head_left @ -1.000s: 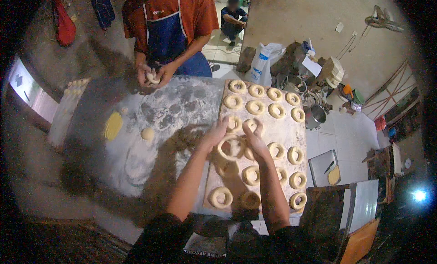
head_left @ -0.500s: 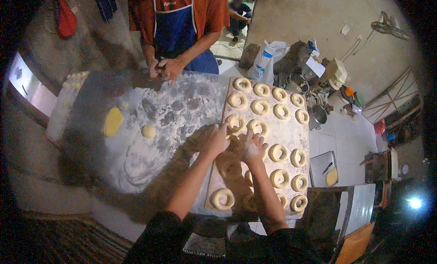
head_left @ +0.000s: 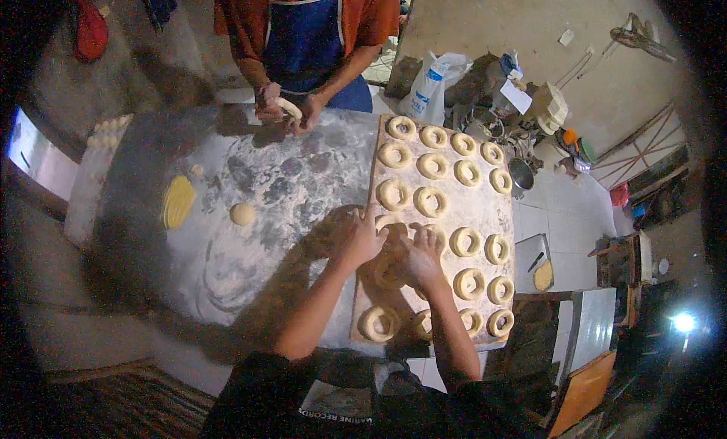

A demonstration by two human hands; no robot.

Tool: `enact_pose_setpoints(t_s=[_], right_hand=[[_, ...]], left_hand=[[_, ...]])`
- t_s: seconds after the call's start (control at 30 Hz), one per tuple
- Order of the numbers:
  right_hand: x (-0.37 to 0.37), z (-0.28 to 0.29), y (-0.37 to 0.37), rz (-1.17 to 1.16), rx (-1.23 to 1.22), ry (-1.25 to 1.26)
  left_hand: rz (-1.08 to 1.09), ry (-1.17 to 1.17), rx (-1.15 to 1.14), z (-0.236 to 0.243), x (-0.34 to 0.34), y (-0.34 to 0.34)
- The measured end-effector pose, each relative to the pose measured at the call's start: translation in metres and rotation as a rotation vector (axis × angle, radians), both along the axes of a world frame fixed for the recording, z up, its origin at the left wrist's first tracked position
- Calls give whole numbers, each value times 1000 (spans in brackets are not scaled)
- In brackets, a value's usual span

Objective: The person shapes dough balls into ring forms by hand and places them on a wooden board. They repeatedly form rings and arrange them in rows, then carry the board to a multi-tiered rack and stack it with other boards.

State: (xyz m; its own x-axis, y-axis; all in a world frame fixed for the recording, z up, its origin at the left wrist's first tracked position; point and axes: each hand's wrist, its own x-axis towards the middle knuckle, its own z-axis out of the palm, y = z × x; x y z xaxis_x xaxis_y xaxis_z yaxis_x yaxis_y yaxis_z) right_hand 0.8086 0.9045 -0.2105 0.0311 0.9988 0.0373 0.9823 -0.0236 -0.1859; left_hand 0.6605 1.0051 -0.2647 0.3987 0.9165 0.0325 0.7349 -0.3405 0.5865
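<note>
Rows of pale dough rings (head_left: 431, 202) lie on a floured wooden board (head_left: 485, 204). My left hand (head_left: 365, 241) is at the left side of one dough ring (head_left: 392, 221) in the middle of the board's left column, fingers curled at its edge. From the other side my right hand (head_left: 424, 259) reaches the same ring, its fingers bent. Both hands and their shadow partly hide this ring and its neighbours. Across the table, a co-worker in a blue apron holds another dough ring (head_left: 288, 107) in both hands.
A round dough ball (head_left: 242, 214) and a flattened yellow dough piece (head_left: 179, 202) rest on the floured metal table (head_left: 295, 212). Several dough pieces (head_left: 110, 132) sit at the far left. Behind the board stand a white sack (head_left: 429, 91) and pots (head_left: 521, 174); a tray (head_left: 534, 246) is at right.
My hands have moved slightly nearer to me, uncovering two dough rings, and have come to a ring below them. The co-worker's hands have parted and now show a dough ring between them.
</note>
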Motion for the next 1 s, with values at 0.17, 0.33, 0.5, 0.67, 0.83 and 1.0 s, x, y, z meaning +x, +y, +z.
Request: enact_pose_setpoints(t_s=[0.17, 0.33, 0.5, 0.67, 0.83, 1.0], right_hand=[[-7, 31, -23, -209, -73, 180], [-32, 15, -39, -346, -211, 93], [-51, -4, -45, -361, -92, -14], [-53, -1, -42, -321, -46, 7], [-34, -6, -44, -93, 107, 397], [-49, 3, -52, -168, 99, 1548]], left_hand=[[23, -339, -4, 0, -14, -43], [-48, -35, -142, 23, -17, -80], [-112, -112, -217, 23, -25, -79], [-107, -86, -38, 6, -23, -82], [-237, -257, 119, -1, -32, -71], [-371, -1527, -833, 27, -63, -72]])
